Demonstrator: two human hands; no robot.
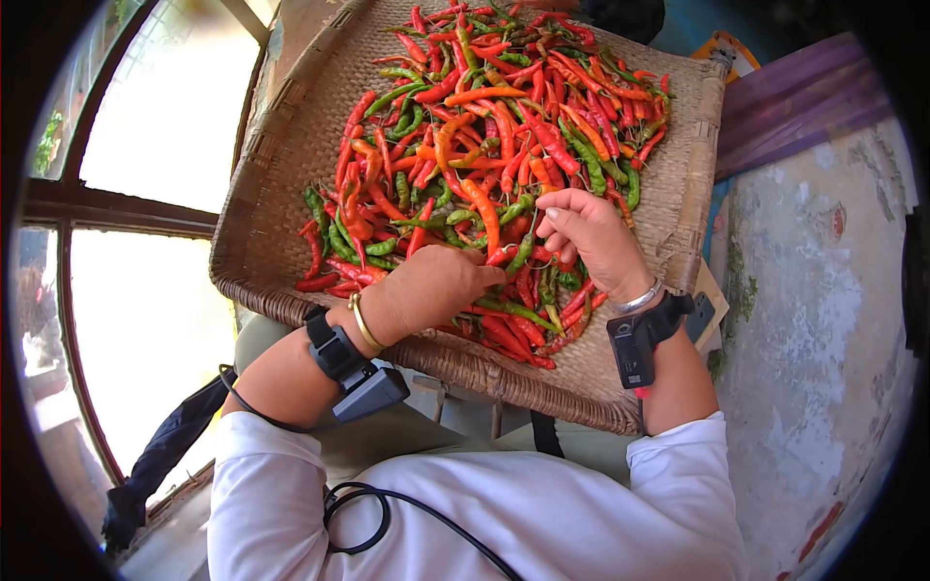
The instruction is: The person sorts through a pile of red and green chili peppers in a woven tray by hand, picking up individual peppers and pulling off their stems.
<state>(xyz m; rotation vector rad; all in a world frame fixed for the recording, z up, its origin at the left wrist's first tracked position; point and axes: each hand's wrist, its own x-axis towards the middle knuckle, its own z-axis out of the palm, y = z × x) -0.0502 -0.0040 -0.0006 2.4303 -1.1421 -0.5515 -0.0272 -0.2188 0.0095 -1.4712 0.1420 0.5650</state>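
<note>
A wide woven basket tray (pixel 281 203) rests across my lap, piled with several red, orange and green chili peppers (pixel 494 126). My left hand (pixel 431 286) lies knuckles-up on the near part of the pile, fingers curled down onto the chilies; whether it grips one is hidden. My right hand (pixel 591 237) sits just to its right, fingers bent, pinching a green chili (pixel 523 254) by its stem. Both wrists carry black strapped devices and metal bangles.
A large window with a dark frame (pixel 116 208) fills the left side. A weathered concrete wall or floor (pixel 823 310) lies to the right, with purple planks (pixel 794 97) above it. A black cable (pixel 387 504) runs over my white shirt.
</note>
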